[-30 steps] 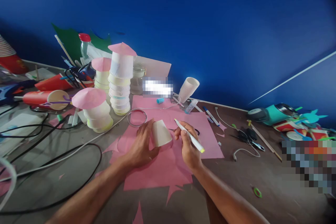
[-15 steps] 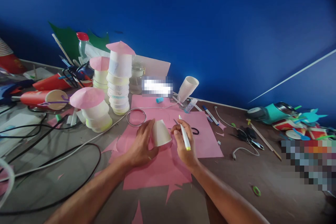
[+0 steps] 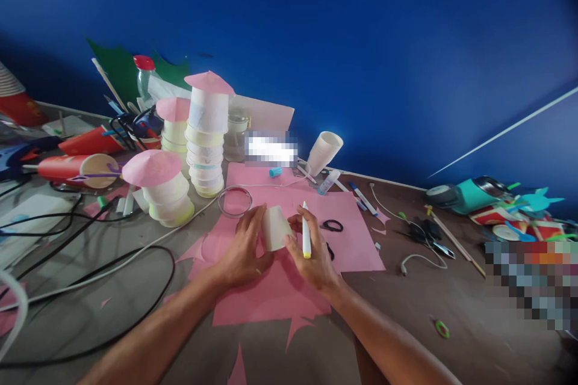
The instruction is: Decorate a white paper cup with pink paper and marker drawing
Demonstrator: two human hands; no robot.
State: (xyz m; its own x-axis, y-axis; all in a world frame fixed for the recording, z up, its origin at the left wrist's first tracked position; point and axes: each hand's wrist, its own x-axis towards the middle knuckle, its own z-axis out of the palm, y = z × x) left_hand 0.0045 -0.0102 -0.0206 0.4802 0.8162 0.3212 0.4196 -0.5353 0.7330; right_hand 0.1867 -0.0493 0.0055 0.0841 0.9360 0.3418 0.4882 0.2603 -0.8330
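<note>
A white paper cup (image 3: 274,230) lies tilted above the pink paper sheet (image 3: 271,307). My left hand (image 3: 247,243) is closed around the cup's left side. My right hand (image 3: 313,252) grips a white marker with a yellow end (image 3: 306,230), and its thumb and fingers touch the cup's right edge. The marker stands nearly upright in the grip, pointing away from the cup. Just right of that hand lie black-handled scissors (image 3: 333,225), partly hidden by the hand.
Paper-cup towers with pink cone roofs (image 3: 206,132) stand at the left, among cables (image 3: 149,246) and red cups (image 3: 74,169). Stacked white cups (image 3: 326,150) lean near the blue wall. Blue markers (image 3: 363,200), a cap (image 3: 275,172) and a teal bottle (image 3: 469,194) lie further back.
My right hand has moved left against the cup, its thumb now on the cup's edge. The marker has swung more upright and shifted left. More of the scissors shows.
</note>
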